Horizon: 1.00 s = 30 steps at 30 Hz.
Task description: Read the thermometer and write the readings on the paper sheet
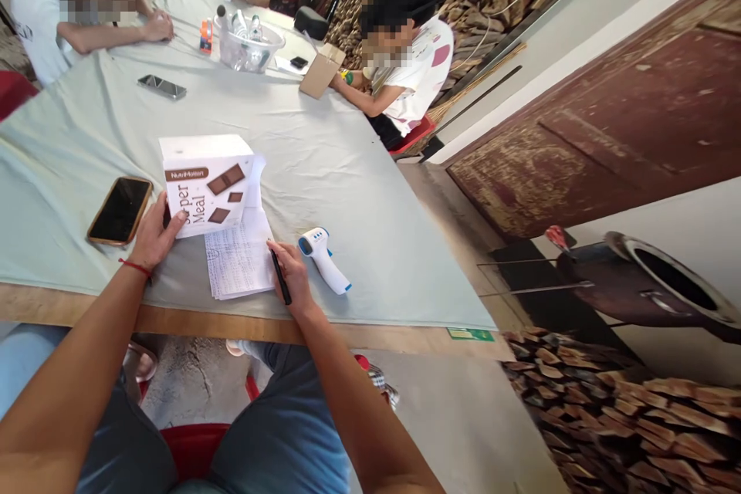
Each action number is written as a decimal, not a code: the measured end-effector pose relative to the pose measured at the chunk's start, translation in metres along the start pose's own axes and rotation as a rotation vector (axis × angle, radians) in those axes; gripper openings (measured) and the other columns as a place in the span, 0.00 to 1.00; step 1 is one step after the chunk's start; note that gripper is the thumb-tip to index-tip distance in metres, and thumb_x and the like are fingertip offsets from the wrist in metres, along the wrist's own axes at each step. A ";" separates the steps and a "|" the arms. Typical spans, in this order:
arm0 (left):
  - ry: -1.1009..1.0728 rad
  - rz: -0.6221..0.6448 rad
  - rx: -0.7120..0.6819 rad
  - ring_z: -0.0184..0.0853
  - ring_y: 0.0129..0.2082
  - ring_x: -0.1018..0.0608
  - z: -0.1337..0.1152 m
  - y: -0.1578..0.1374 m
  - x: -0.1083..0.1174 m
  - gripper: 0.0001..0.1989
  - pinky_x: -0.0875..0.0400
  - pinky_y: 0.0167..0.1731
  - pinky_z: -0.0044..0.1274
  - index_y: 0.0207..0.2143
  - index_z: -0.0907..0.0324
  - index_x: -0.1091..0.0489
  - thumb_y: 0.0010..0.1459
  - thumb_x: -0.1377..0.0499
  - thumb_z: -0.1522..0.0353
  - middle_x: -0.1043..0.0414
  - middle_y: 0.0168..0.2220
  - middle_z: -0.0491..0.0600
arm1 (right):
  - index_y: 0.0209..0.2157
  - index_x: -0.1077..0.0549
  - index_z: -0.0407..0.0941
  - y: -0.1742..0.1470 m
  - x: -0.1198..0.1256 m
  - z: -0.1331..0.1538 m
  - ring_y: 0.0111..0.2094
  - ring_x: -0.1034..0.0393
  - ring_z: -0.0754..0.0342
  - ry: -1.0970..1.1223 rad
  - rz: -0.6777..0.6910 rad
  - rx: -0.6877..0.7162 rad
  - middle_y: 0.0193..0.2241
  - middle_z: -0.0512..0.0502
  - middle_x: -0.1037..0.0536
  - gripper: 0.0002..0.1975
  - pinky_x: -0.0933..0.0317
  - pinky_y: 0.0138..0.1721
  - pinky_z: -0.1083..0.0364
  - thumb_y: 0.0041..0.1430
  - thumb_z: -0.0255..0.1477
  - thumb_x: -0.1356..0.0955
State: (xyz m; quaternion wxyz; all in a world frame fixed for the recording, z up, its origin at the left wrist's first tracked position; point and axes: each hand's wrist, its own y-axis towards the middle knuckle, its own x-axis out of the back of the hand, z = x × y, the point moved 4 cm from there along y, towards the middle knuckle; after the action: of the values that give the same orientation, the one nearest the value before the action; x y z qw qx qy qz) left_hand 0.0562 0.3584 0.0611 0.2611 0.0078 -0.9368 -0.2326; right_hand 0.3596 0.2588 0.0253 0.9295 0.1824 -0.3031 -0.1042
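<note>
My left hand (pixel 155 233) grips the lower left corner of a white box (pixel 217 189) printed with "Super Meal" and brown chocolate pieces, its thumb across the front. The box is tilted over the upper part of an open notebook (pixel 238 262), whose lower page is covered in handwriting. My right hand (pixel 291 275) is closed around a black pen (pixel 279 274) at the page's right edge. Just right of that hand lies a white and blue infrared thermometer (pixel 324 258). A phone in an orange-edged case (pixel 120 210) rests left of my left hand.
A second phone (pixel 162 86) and a clear plastic basket of bottles (pixel 252 46) are farther up the cloth-covered table (pixel 370 193). At the right side a person (pixel 411 69) holds a cardboard box (pixel 322 73). Another person (pixel 52 23) leans on the table at left.
</note>
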 end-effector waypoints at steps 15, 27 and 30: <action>-0.043 0.033 0.041 0.48 0.49 0.21 -0.014 -0.001 0.013 0.28 0.25 0.50 0.40 0.52 0.59 0.32 0.56 0.36 0.51 0.22 0.49 0.58 | 0.49 0.20 0.52 0.009 -0.033 0.008 0.45 0.29 0.48 -0.485 0.049 0.216 0.44 0.45 0.21 0.20 0.39 0.44 0.54 0.63 0.19 0.35; -0.089 -0.086 0.099 0.50 0.52 0.22 -0.048 0.037 0.006 0.29 0.27 0.53 0.43 0.47 0.58 0.33 0.55 0.38 0.45 0.23 0.50 0.60 | 0.47 0.19 0.52 0.020 -0.027 0.026 0.44 0.30 0.48 -0.495 0.031 0.190 0.43 0.43 0.21 0.16 0.39 0.42 0.52 0.64 0.21 0.33; -0.153 -0.037 0.116 0.48 0.51 0.21 -0.048 0.044 -0.017 0.30 0.26 0.52 0.40 0.48 0.58 0.34 0.56 0.39 0.44 0.22 0.49 0.60 | 0.47 0.19 0.53 0.020 -0.025 0.026 0.44 0.30 0.48 -0.464 0.020 0.183 0.43 0.43 0.21 0.16 0.39 0.42 0.52 0.64 0.22 0.33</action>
State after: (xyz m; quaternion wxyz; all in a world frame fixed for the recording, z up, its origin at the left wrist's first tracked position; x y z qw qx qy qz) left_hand 0.0993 0.3794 0.1080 0.1835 0.0222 -0.9656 -0.1828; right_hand 0.3259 0.2774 0.0399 0.8155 0.2340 -0.5185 -0.1063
